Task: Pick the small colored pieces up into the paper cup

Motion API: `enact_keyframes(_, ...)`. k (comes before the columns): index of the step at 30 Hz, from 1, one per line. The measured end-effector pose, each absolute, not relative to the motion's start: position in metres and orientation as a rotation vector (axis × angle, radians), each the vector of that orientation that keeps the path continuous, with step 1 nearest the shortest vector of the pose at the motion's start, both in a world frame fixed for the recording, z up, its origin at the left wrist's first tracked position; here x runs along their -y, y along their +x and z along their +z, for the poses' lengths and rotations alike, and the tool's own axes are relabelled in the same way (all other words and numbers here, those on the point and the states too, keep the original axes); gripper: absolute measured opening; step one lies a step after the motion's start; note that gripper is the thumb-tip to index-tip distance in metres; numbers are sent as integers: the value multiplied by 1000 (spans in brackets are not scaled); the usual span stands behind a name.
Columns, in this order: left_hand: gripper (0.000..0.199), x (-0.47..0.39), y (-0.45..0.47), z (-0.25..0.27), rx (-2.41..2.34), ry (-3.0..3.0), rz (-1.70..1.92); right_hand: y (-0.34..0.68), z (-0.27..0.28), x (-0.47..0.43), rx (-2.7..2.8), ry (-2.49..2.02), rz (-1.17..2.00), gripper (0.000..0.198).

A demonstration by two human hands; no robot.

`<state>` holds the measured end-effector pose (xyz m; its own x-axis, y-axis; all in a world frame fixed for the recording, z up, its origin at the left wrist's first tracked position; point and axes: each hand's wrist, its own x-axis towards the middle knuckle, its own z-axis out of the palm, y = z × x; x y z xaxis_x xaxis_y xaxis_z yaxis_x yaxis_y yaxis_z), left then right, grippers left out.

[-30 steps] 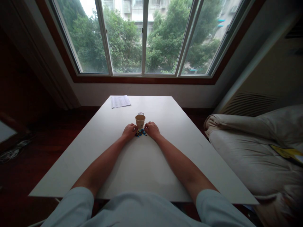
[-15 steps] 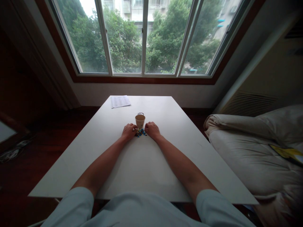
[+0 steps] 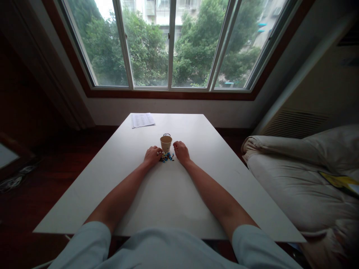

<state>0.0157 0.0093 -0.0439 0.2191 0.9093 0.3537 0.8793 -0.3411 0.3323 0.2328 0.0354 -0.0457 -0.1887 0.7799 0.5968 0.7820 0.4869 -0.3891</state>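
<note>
A tan paper cup [image 3: 166, 145] stands upright near the middle of the white table [image 3: 174, 194]. Just in front of it lies a loose pile of small blue, dark and yellowish pieces [image 3: 167, 157], like beads. My left hand [image 3: 153, 154] rests at the pile's left edge, fingers curled and fingertips together; what they hold, if anything, is too small to make out. To the right of the cup is my right hand [image 3: 181, 151], its fingers bent in a pinch beside the cup's wall. Anything between those fingertips is hidden.
Behind the cup lies a thin dark loop [image 3: 166, 134]. Sheets of paper [image 3: 143, 120] are at the table's far left corner. A pale cushioned seat [image 3: 280, 179] stands to the right, and a window [image 3: 171, 48] is beyond the table.
My right hand has moved slightly away from the pile, up beside the cup's right side. My left hand has barely shifted at the pile's left edge.
</note>
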Motion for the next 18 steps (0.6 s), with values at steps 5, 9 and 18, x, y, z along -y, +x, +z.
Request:
enact_keyframes(5,23,-10,14,-44,-1802,2363,815,232,-44,-33,1939,-1280,29,23)
enact_keyframes(9,24,-11,14,-46,-1821,2329,827,232,-39,-29,1964,-1302,54,25)
enact_keyframes(18,27,-11,16,-47,-1686,2398,779,231,-38,-29,1958,-1225,101,26)
